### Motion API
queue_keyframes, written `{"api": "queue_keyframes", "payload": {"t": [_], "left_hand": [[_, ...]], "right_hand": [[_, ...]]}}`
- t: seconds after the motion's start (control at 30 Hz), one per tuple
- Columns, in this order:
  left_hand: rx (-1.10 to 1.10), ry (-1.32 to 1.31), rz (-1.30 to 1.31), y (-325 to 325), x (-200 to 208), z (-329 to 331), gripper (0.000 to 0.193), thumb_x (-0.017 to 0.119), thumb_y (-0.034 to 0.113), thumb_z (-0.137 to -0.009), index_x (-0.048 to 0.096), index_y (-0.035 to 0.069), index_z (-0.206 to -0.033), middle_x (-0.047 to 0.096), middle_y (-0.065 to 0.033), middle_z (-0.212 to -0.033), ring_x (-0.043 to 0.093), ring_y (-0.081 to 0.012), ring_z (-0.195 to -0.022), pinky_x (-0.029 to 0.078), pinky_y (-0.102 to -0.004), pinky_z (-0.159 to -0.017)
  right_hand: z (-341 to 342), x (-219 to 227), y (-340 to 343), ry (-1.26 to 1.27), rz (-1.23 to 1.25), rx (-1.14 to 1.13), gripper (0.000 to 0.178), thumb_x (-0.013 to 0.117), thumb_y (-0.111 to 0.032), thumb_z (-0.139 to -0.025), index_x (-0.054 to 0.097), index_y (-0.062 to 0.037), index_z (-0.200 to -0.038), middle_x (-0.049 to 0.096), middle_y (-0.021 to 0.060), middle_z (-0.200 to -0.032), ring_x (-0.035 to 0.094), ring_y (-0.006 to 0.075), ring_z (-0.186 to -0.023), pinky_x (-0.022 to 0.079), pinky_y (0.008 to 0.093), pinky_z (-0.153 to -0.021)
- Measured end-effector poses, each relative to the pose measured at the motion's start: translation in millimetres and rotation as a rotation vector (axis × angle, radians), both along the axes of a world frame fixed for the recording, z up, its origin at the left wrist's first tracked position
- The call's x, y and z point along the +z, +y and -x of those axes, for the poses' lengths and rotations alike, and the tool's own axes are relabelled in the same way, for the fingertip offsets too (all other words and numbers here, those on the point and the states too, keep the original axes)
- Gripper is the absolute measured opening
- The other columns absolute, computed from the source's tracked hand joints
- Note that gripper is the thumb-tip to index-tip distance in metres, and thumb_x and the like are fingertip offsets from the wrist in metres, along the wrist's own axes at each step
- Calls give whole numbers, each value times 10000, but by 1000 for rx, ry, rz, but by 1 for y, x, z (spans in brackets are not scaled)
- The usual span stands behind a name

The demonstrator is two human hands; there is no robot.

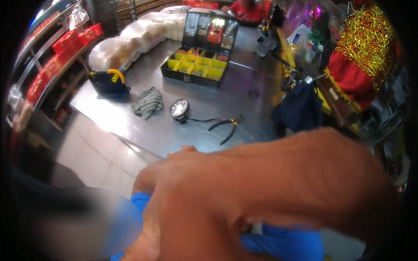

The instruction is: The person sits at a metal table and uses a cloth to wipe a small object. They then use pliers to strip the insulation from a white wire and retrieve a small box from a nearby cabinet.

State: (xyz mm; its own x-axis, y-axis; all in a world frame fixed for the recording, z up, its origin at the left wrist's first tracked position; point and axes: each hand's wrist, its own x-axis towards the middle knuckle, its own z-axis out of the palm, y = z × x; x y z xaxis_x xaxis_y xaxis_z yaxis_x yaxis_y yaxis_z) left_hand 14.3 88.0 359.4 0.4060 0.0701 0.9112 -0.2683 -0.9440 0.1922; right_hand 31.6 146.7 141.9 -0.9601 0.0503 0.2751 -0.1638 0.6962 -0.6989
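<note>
Very close and blurred, my right arm (278, 178) bends across the lower middle and right. My left arm (150, 178) shows partly behind it at the left. The fingers of both hands are hidden or smeared, so I cannot tell what either holds. Just beyond them on the metal table (204, 137), a round LED lamp (179, 108) lies with its lens up. Its thin dark cable (204, 120) runs right, toward black-handled pliers (229, 125) with yellow marks. To the lamp's left, a grey striped cloth (148, 102) is crumpled.
A black organizer case (174, 75) with yellow compartments stands with its lid up. Left of it are a black holder (102, 85) with a yellow-orange curved part and plastic-wrapped bundles (115, 52). A red-and-gold cloth (361, 56) hangs at right. A person in red (247, 11) is at the back.
</note>
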Motion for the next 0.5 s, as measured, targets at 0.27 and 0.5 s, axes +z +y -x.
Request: {"api": "queue_keyframes", "payload": {"t": [0.27, 0.5], "left_hand": [[-8, -8, -30, 14, -8, -4, 483, 502, 405, -950, 575, -6, -1193, 567, -195, -1204, 562, -294, -1133, 415, -425, -1019], [86, 2, -49, -4, -7, -2, 477, 509, 398, -947, 574, -1, -1200, 571, -201, -1203, 563, -298, -1136, 418, -429, -1017]], "right_hand": [[-7, -8, 14, 21, 16, -76, 229, 599, -259, -890, 568, -111, -1063, 645, 111, -856, 624, 280, -744, 475, 451, -714], [3, -6, 2, 40, 22, -30, 207, 591, -234, -891, 574, -96, -1045, 644, 105, -856, 620, 263, -751, 476, 431, -710]]}}
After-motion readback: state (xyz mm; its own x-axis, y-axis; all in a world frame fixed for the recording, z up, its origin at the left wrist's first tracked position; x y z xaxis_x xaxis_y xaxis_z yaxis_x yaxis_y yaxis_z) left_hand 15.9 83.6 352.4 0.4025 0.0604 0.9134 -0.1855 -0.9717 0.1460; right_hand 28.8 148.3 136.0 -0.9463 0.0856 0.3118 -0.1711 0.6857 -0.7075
